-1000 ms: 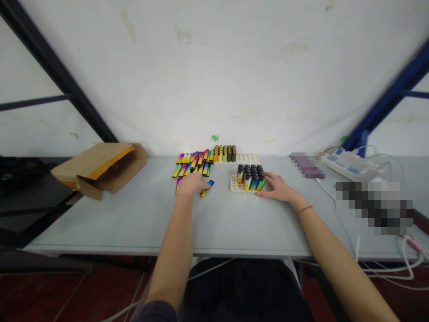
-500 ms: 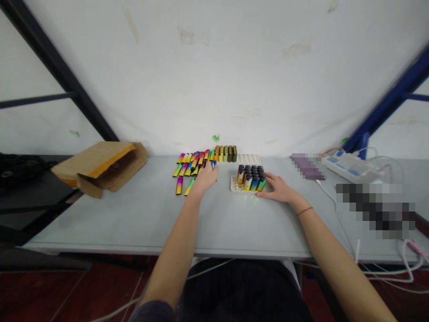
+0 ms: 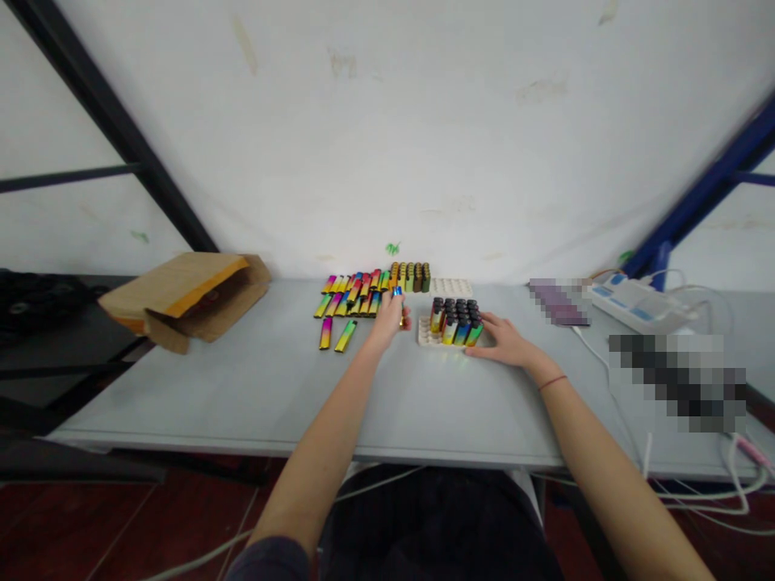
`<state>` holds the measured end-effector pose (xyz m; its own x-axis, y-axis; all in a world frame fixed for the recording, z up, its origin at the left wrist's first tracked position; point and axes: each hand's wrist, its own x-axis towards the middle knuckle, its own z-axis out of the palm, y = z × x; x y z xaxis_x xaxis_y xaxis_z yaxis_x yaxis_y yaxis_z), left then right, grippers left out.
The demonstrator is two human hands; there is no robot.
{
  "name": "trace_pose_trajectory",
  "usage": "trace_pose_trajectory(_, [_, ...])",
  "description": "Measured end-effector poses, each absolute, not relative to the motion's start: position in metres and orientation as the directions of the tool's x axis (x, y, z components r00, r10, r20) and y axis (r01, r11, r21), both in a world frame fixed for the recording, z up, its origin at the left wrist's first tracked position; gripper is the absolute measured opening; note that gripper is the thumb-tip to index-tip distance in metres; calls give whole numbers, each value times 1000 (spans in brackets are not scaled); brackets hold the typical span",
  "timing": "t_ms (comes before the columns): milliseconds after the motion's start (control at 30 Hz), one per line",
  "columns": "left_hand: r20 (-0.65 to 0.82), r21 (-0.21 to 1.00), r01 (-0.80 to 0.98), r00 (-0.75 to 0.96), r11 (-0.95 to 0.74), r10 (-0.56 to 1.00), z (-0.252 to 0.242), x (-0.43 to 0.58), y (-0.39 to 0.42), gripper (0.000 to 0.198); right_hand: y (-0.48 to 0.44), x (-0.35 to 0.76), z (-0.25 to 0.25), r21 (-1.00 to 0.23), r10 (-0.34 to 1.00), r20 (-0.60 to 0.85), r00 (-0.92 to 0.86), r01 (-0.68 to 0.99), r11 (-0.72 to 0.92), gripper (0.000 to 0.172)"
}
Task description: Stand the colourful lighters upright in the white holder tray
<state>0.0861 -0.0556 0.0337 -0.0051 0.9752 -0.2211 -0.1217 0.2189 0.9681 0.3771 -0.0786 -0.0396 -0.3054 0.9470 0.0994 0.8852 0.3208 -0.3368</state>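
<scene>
My left hand [image 3: 388,319] is closed around a shiny lighter [image 3: 397,292], blue at its top end, held just left of a white tray [image 3: 429,339]. Several lighters [image 3: 462,332] with black tops and rainbow-coloured bodies stand upright in that tray, and some holes at its left side show bare. My right hand [image 3: 504,342] rests at the tray's right end, thumb and fingers spread about its corner. Behind and left of my left hand lies a loose pile of rainbow-coloured lighters [image 3: 334,304], with two more lying apart in front, one of them a green-yellow lighter [image 3: 345,336].
Against the wall stands a block of upright lighters [image 3: 410,277], with a second white tray [image 3: 451,286] beside it. An open brown paper bag [image 3: 182,290] lies at the left. On the right are a phone [image 3: 560,305], a power strip [image 3: 633,303] and loose cables.
My left hand has moved right, away from the pile and toward the tray, carrying the lighter, which is now more upright. My right hand stays at the tray.
</scene>
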Motion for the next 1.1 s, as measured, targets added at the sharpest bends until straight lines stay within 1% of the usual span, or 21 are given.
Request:
trace_pose_trajectory(67, [-235, 965, -116, 5, 234, 972, 32, 87, -56, 21, -78, 377, -40, -336, 946, 102, -307, 885, 323, 95])
trace_pose_trajectory(167, [-245, 963, -112, 17, 245, 969, 32, 87, -55, 39, -78, 377, -39, -334, 947, 102, -305, 886, 321, 94])
trace_pose_trajectory(367, [-293, 938, -203, -19, 283, 956, 28, 88, -53, 49, -79, 374, -41, -308, 948, 135, -289, 897, 317, 96])
trace_pose_trajectory(433, [-305, 932, -203, 0, 299, 952, 25, 88, -51, 56, -80, 373, -43, -291, 949, 160, -271, 906, 307, 94])
trace_pose_trajectory(533, [-282, 939, -196, 33, 283, 959, 21, 87, -49, 62, -79, 370, -45, -274, 948, 196, -252, 914, 300, 89])
trace_pose_trajectory(667, [-269, 939, -207, 49, 273, 962, 17, 88, -47, 60, -75, 367, -44, -254, 951, 224, -212, 930, 267, 82])
trace_pose_trajectory(833, [-265, 925, -268, 56, 271, 962, 16, 87, -44, 52, -69, 365, -44, -256, 954, 239, -179, 937, 240, 83])
trace_pose_trajectory(1000, [-237, 911, -341, 32, 234, 971, 19, 88, -43, 50, -69, 367, -48, -250, 950, 254, -184, 936, 248, 82])
trace_pose_trajectory(1100, [-245, 899, -373, 5, 229, 970, 19, 90, -44, 49, -68, 367, -47, -236, 946, 257, -197, 936, 259, 82])
